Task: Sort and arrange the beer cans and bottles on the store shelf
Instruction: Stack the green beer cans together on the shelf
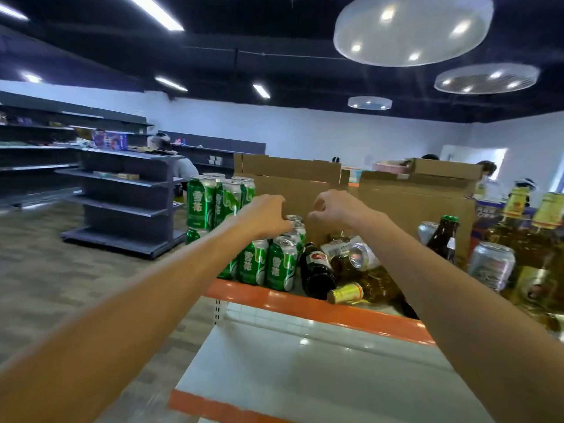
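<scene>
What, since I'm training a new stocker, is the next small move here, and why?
Probably lower the right hand, which hovers curled and empty, to the silver can lying tipped among fallen bottles, and stand it up; the green cans by the left hand already stand upright.

a top shelf point(305, 303) is carrying the drinks. stacked cans point(213, 199) are standing at its left end, with a row of cans point(268, 264) standing before them at the front edge. right of the row, lying bottles point(317, 270) and a lying can point(363, 254) are heaping together. further right, an upright bottle point(444, 236) and an upright can point(491, 264) are standing. cardboard boxes point(293, 178) are standing behind everything. a lower shelf point(305, 361) is jutting out beneath. the left hand point(265, 215) and right hand point(332, 209) are hovering side by side above the row.
</scene>
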`<control>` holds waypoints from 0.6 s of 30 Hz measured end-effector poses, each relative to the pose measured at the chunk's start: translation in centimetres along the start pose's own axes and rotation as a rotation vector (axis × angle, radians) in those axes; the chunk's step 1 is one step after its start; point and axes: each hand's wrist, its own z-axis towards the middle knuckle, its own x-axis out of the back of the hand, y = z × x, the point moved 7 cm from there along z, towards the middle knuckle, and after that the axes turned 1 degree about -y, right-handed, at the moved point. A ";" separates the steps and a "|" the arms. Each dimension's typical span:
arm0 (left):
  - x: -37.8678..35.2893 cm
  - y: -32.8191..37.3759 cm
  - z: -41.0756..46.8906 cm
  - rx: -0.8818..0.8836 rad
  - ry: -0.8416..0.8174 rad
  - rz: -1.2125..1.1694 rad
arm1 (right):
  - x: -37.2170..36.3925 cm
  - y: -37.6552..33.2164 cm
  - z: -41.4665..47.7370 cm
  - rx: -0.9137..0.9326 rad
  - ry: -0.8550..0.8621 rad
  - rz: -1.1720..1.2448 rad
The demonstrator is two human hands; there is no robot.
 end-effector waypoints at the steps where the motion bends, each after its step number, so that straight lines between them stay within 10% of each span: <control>1: -0.8 1.2 0.4 -0.028 -0.067 0.074 | 0.5 1.7 -1.1 -0.037 0.004 -0.017; 18: -8.2 22.4 -1.3 -0.460 -0.209 -0.017 | 4.2 17.2 -19.0 -0.401 0.109 -0.082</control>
